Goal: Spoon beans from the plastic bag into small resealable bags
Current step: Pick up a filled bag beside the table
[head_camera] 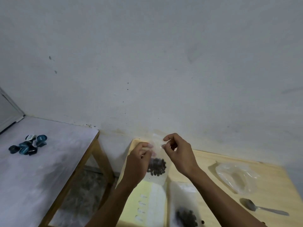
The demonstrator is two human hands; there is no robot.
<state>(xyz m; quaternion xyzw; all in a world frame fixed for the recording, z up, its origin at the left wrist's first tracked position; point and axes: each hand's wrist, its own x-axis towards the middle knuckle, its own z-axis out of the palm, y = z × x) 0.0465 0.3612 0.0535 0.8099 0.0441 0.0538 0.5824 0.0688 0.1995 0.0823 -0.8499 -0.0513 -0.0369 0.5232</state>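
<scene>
Fingers of 2 hands pinch 1 small bag of beans; 1 spoon lies nearby.

A cluster of small teal and black capsules lies on a second table with a pale, whitish top and wooden legs, well to the left of the left hand. Between that table and the light wooden desk under the hands, a strip of speckled floor shows below the left forearm. A yellow sheet with small printed marks lies on the desk beneath the left forearm. Behind and above both hands rises a plain grey-white wall with scattered dark specks and stains. At the far left edge stands a pale frame, its nature unclear.
</scene>
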